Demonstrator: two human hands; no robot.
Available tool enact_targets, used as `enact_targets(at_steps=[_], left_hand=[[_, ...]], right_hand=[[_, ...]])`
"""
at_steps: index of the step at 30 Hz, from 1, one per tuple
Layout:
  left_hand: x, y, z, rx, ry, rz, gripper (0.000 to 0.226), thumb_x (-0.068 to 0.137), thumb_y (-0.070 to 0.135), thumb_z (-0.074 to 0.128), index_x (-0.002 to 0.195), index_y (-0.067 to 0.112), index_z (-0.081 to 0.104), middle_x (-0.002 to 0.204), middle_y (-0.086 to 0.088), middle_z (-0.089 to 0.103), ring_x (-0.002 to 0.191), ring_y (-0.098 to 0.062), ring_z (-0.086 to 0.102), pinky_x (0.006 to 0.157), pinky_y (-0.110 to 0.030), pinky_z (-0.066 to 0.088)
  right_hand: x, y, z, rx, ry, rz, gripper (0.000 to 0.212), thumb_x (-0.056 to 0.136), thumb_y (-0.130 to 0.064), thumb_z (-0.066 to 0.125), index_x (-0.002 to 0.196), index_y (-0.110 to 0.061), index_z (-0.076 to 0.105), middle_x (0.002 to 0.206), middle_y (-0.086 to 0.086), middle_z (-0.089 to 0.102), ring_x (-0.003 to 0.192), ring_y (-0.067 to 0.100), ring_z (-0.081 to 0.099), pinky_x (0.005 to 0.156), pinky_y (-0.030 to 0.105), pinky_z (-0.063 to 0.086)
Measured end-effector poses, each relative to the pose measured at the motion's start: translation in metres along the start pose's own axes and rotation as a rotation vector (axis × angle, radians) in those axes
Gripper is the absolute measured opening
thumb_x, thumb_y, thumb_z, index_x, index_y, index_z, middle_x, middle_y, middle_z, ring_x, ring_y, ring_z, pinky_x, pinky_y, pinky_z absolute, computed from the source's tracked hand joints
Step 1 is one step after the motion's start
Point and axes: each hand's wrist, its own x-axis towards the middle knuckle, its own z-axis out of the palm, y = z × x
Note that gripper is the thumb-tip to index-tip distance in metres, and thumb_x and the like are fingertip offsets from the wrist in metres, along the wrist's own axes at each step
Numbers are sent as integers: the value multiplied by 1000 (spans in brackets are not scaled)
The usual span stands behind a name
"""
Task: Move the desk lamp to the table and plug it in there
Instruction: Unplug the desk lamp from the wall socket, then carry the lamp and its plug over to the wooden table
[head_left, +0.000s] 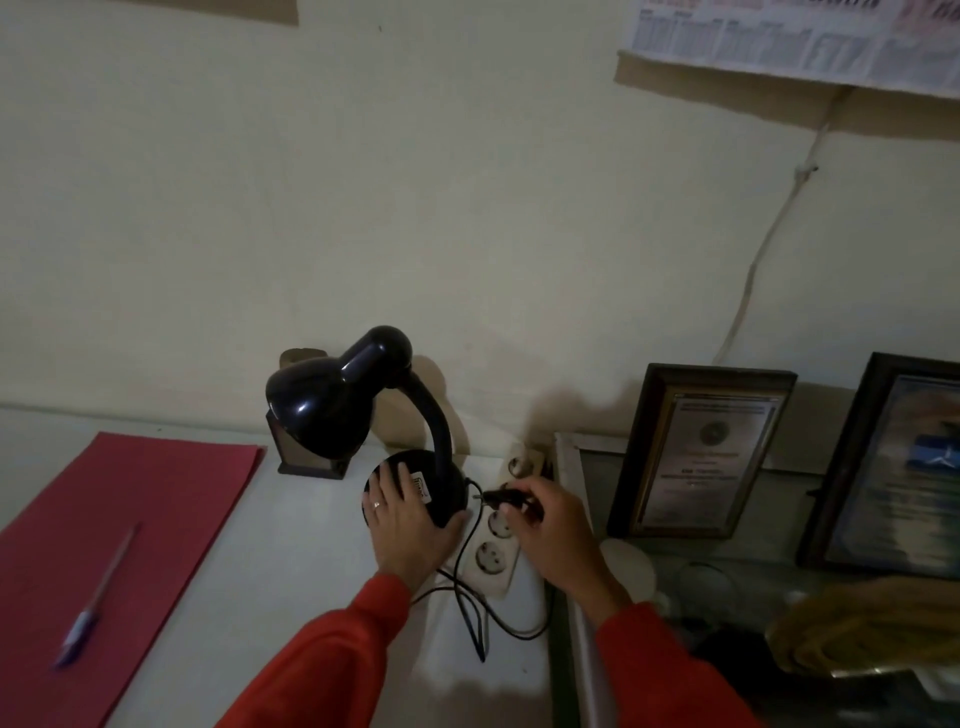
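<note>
while the left hand (402, 525) lies flat, steadying the desk lamp (363, 415) on the white table (291, 561), the right hand (545, 514) pinches the plug (501, 500) above the power strip (496, 540); plugging in is underway, next aligning pins with a socket.

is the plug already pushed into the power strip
No, the right hand holds the plug just above the power strip, its prongs showing, while the left hand rests on the lamp base.
</note>
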Motion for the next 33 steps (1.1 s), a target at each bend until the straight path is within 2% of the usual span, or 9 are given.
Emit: enact_targets(at_steps=[6,8,12,17,21,27,29,31,33], left_hand=[[3,-15,4,209,-66,74,103,78,76,38,147,3,12,157,-25,10,146,-37,6,120,-49,3],[3,-22,-1,255,-81,126,102,78,77,36,147,4,13,157,-24,12,146,-36,8,120,-48,6],[1,-49,-18,274,-156,255,104,74,78,39,148,9,15,159,-18,11,147,-32,6,120,-45,6],[-1,-84,-50,195,-330,366,105,71,67,60,149,17,13,161,-9,3,148,-25,-3,120,-42,2],[-3,-108,-72,135,-401,445,107,64,58,72,148,18,19,161,-5,8,148,-24,2,121,-42,8],[-6,-127,-104,96,-492,501,102,60,53,75,145,27,24,157,1,19,146,-18,8,120,-39,12],[-13,-123,-114,-2,-494,512,84,64,50,72,138,32,37,151,6,30,139,-11,20,116,-33,21],[-25,-116,-119,-147,-418,442,48,72,39,69,118,39,55,132,10,53,122,-3,44,106,-32,38],[-41,-104,-121,-324,-151,262,9,79,29,65,84,36,63,92,8,69,84,0,60,75,-31,50]], right_hand=[[0,5,0,-28,-15,-32,13,83,-24,65,96,-23,62,89,-4,64,78,7,62,69,20,53],[0,6,0,-18,-6,-49,12,82,-23,66,94,-23,63,85,-5,64,75,8,63,67,19,53],[0,8,-1,-16,10,-65,10,81,-23,67,90,-24,63,78,-11,59,68,4,61,60,11,48],[-2,7,-1,-22,-19,-75,14,81,-19,68,94,-21,64,83,-4,62,72,9,62,64,25,55],[-4,6,0,-34,-74,-71,16,83,-21,67,98,-22,62,84,-12,59,74,-3,59,62,10,45],[-5,2,1,-71,-108,-72,16,83,-24,68,98,-24,63,83,-16,58,73,-7,55,60,5,40],[-5,-1,3,-65,-114,-69,16,82,-23,69,97,-24,63,81,-17,58,70,-7,55,55,3,41],[-5,-2,4,-40,-116,-69,17,81,-22,70,96,-26,63,79,-18,57,68,-7,55,56,2,44],[-5,-3,3,-24,-124,-75,18,81,-21,71,94,-30,62,81,-20,58,71,-8,58,60,1,45]])
